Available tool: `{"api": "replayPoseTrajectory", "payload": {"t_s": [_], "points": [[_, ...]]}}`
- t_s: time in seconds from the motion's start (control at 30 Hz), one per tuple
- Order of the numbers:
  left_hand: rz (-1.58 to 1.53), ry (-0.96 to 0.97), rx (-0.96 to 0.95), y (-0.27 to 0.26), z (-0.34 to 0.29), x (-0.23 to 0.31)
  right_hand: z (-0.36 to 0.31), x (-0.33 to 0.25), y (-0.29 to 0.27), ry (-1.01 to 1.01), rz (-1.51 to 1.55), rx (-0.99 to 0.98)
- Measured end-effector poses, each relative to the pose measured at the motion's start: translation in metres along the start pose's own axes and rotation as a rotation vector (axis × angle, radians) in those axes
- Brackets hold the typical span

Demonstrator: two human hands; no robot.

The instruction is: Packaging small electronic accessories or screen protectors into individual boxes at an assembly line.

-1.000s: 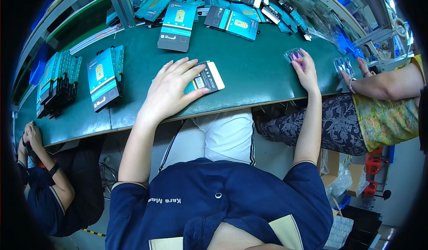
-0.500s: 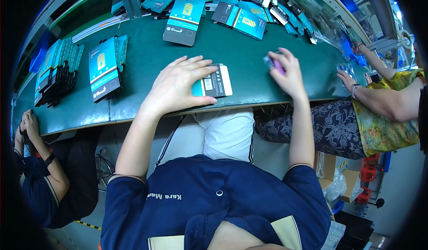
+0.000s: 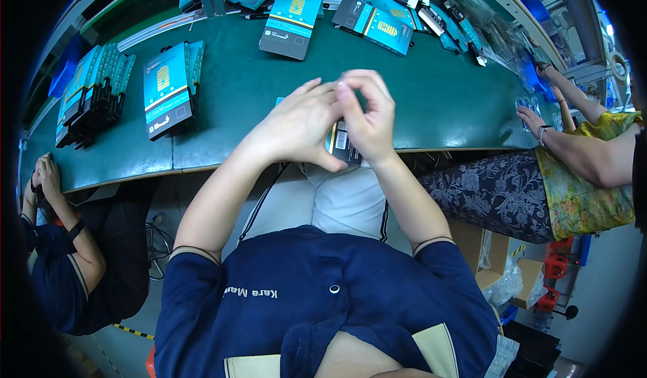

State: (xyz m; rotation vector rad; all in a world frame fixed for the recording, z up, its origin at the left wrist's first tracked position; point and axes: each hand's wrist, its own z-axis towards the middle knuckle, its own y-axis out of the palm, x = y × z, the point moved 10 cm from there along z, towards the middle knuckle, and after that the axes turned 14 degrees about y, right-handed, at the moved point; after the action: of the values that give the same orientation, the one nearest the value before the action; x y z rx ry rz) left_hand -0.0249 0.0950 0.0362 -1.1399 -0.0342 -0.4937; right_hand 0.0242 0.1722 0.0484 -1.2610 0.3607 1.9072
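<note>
My left hand point(image 3: 296, 125) lies flat across a small black, white and teal box point(image 3: 344, 145) at the table's near edge, fingers stretched out and thumb apart. Most of the box is covered by my hands; a dark printed part with a white label shows between them. Over the box's right end is my right hand point(image 3: 371, 115), index finger and thumb curled in a pinch beside the left fingertips. Whatever sits in that pinch is hidden.
Teal and black boxes stand in a row point(image 3: 87, 101) and a smaller stack point(image 3: 168, 91) on the left of the green table point(image 3: 229, 61). More boxes point(image 3: 293, 20) lie heaped at the back. Co-workers sit on both sides; a co-worker's hand point(image 3: 531, 118) rests at the right.
My right hand, which held a small purple thing out to the right, has come left over the box to meet my left hand. The left hand stays on the box.
</note>
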Motion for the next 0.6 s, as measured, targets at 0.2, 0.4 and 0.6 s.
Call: {"api": "replayPoseTrajectory", "payload": {"t_s": [0.2,0.4,0.6], "points": [[-0.014,-0.148,0.684,-0.081,-0.029,-0.001,0.009,-0.029,-0.008,0.319,0.755,-0.235],[-0.647,-0.137,1.18,-0.068,-0.047,-0.007,-0.002,-0.045,0.016,0.108,0.534,-0.17],[-0.883,-0.145,1.247,-0.076,-0.042,-0.008,-0.004,-0.034,0.017,0.156,0.623,-0.113]]}}
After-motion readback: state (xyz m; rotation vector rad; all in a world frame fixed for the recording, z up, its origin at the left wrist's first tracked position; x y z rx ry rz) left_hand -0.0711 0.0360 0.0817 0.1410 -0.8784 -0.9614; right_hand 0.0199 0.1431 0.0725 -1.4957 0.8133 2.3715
